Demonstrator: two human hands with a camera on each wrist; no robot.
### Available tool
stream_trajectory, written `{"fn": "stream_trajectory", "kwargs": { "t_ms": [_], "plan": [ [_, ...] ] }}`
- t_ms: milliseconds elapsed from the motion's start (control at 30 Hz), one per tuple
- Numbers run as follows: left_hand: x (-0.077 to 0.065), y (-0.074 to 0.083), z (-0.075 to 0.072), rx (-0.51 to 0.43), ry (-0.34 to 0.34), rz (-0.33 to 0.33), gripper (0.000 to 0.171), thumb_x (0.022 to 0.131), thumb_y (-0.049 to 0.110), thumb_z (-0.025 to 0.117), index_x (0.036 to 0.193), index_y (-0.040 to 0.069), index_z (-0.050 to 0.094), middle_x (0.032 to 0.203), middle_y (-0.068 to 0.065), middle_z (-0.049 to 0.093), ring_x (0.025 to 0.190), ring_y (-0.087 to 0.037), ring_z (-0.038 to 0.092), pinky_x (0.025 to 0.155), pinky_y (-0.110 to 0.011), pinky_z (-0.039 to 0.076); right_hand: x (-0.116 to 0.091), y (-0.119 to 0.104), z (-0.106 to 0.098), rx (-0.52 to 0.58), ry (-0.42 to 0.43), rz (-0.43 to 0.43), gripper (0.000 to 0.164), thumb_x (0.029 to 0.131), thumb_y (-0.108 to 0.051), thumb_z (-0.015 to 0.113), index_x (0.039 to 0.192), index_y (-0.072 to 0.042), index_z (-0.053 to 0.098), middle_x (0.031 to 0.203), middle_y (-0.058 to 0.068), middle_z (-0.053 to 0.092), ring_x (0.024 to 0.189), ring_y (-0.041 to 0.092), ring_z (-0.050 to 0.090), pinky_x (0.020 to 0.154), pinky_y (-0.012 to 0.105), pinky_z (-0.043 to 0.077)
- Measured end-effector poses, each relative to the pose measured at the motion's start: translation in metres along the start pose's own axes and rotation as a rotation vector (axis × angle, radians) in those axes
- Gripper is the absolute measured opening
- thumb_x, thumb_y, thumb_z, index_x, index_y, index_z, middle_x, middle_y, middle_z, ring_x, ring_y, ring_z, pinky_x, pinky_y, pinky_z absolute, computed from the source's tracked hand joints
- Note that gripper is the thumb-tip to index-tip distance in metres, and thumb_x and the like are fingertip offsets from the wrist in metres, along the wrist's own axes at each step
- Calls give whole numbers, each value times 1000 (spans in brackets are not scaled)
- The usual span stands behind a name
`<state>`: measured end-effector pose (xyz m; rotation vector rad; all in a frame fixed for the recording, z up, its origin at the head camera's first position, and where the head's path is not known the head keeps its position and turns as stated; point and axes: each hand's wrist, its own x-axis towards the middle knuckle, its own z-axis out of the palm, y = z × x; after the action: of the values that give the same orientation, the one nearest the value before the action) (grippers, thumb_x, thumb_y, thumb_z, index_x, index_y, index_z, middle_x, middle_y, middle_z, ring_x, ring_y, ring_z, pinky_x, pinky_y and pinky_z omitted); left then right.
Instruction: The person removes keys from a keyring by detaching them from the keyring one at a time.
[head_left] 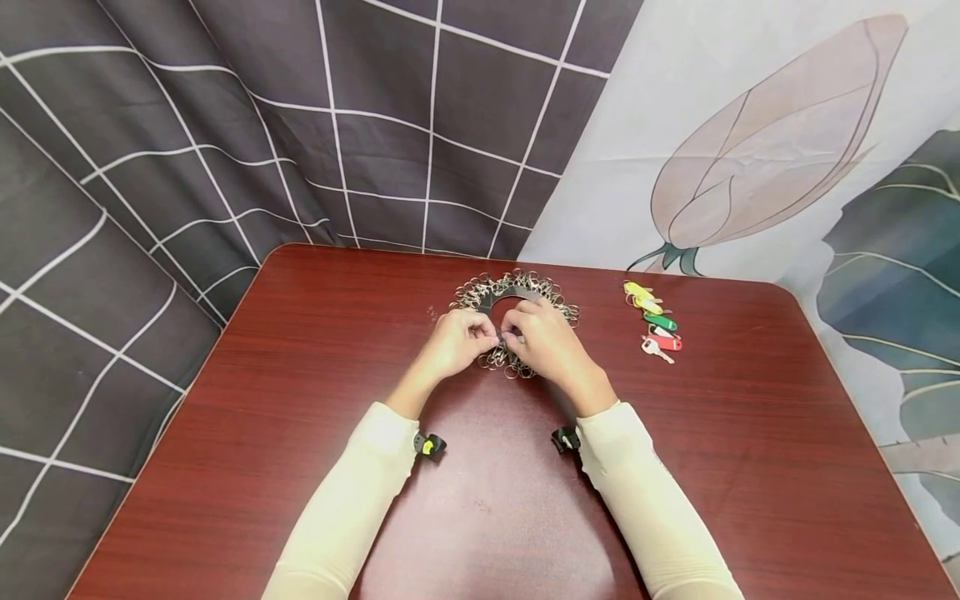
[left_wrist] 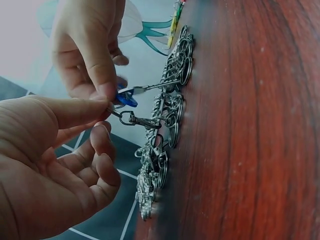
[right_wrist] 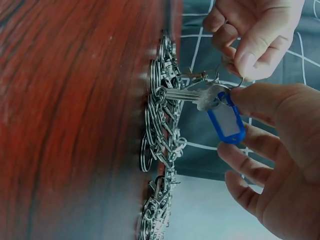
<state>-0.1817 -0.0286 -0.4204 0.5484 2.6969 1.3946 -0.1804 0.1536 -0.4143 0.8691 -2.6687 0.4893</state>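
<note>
Above the near side of a dark round holder [head_left: 487,302] hung with metal swivel clasps and rings, both hands meet fingertip to fingertip. My left hand [head_left: 457,342] pinches a thin metal split ring [right_wrist: 242,83] between thumb and forefinger. That ring links to a swivel clasp [left_wrist: 131,119]. Right beside it, my right hand [head_left: 543,337] pinches at the same ring, with its other fingers loosely bent. A silver key [right_wrist: 187,95] and a blue-framed key tag [right_wrist: 241,136] hang by the right fingertips. Fingers hide whether the key's loop is threaded on the ring.
On the table [head_left: 285,400] to the right lies a row of keys with yellow [head_left: 641,296], green [head_left: 660,322] and red [head_left: 666,342] tags. A checked curtain [head_left: 382,158] and a pale flower-patterned one [head_left: 585,208] hang behind the table.
</note>
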Motion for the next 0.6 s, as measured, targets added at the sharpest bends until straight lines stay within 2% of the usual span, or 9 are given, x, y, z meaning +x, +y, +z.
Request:
{"fn": "stream_trajectory", "kwargs": {
  "t_ms": [133, 333, 467, 600],
  "plan": [
    [-1, -1, 0, -14, 1, -6, 9, 81, 9, 74, 73, 11, 70, 77, -4, 62, 68, -16, 58, 63, -29, 51, 0, -1, -2, 5, -18, 8, 4, 84, -16, 71, 82, -13, 71, 91, 6, 67, 103, 31, 55, 79, 51, 48],
    [-2, -2, 0, -36, 9, -17, 8, 81, 10, 75, 74, 11, 70, 78, -4, 63, 66, -16, 58, 62, -28, 51, 1, 1, -2, 47, -34, -29, 5, 87, -12, 69, 86, -8, 71, 85, 6, 68, 90, 26, 57, 83, 43, 50],
    [-3, -3, 1, -18, 20, -17, 8, 80, 13, 76, 74, 11, 72, 78, -3, 63, 65, -14, 58, 61, -28, 50, 0, 1, -1, 75, -61, 17, 4, 89, -13, 67, 88, -10, 70, 85, 5, 69, 85, 26, 59, 80, 44, 52],
    [-5, -3, 1, 41, 21, -7, 7, 79, 16, 77, 73, 15, 74, 78, 0, 65, 65, -12, 59, 62, -29, 51, -1, 2, 1, 130, -85, 67, 4, 89, -13, 66, 88, -11, 69, 84, 4, 68, 81, 23, 60, 78, 43, 52]
  ]
}}
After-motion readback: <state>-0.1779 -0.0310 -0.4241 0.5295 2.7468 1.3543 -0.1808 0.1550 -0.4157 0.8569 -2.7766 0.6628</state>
